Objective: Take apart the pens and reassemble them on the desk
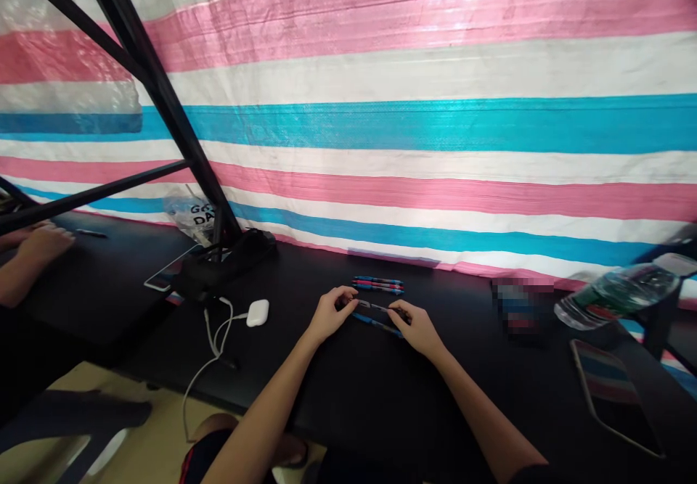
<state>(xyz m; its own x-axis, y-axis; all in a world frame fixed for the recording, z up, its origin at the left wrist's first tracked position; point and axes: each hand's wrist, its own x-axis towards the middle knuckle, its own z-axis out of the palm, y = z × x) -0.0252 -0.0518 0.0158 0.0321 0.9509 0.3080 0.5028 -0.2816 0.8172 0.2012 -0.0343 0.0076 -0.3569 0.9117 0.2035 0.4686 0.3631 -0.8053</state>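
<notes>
Over the black tabletop, my left hand (331,314) and my right hand (418,326) face each other with fingers pinched. Between them spans a slim pen (371,305) with a greyish, partly clear body, one end in each hand. My fingers cover both its ends, so I cannot tell whether it is in one piece. Just below it on the table lies a blue pen (375,323), close to the right fingertips. Several pens (377,285), blue and pink or red, lie side by side behind my hands.
To the left are a white earbud case (258,313) with a white cable (218,346) and a black bag (204,273). On the right lie a phone (615,393) and a tilted plastic bottle (615,295). Another person's hands (46,244) rest at the far left.
</notes>
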